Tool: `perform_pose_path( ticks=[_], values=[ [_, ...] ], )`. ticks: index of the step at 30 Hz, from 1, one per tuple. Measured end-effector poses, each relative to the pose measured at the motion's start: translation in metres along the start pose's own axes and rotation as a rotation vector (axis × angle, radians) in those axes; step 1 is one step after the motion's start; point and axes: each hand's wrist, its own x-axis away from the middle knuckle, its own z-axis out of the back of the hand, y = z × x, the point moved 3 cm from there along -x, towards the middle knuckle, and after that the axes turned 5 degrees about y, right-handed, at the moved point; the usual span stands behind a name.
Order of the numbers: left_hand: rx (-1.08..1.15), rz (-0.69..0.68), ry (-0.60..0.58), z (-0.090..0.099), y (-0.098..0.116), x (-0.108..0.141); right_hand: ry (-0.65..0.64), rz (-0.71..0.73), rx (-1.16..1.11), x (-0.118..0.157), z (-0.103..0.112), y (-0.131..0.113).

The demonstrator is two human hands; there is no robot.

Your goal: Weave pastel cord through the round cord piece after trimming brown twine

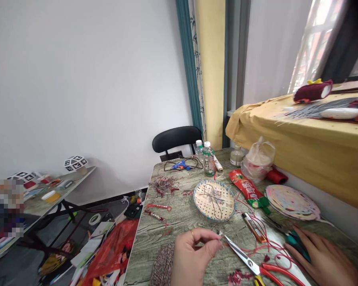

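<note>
The left hand (193, 254) pinches a thin strand of red and silver thread (219, 237) between thumb and forefinger, just in front of the round woven basket tray with a blue rim (225, 212). The right hand (322, 258) lies flat and unclenched to the right of that tray, its fingertips touching a teal tool (295, 242). Red-handled scissors (256, 267) lie between the hands, tips near the thread. A small knotted thread bundle (212, 196) already sits in the tray; loose red cord (265, 246) beside it looks unworked.
</note>
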Motion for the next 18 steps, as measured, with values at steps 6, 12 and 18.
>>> perform_pose_path(
  ticks=[6,12,18],
  values=[
    [-0.17,-0.138,0.096,-0.004,-0.005,0.004,-0.041,0.061,-0.007,-0.02,0.026,-0.069],
    [-0.216,-0.196,0.085,-0.012,-0.006,0.009,-0.088,0.114,-0.566,-0.056,0.069,-0.198],
    [-0.091,-0.073,0.036,-0.009,-0.013,0.008,-0.028,0.294,-0.638,-0.065,0.067,-0.22]
  ],
)
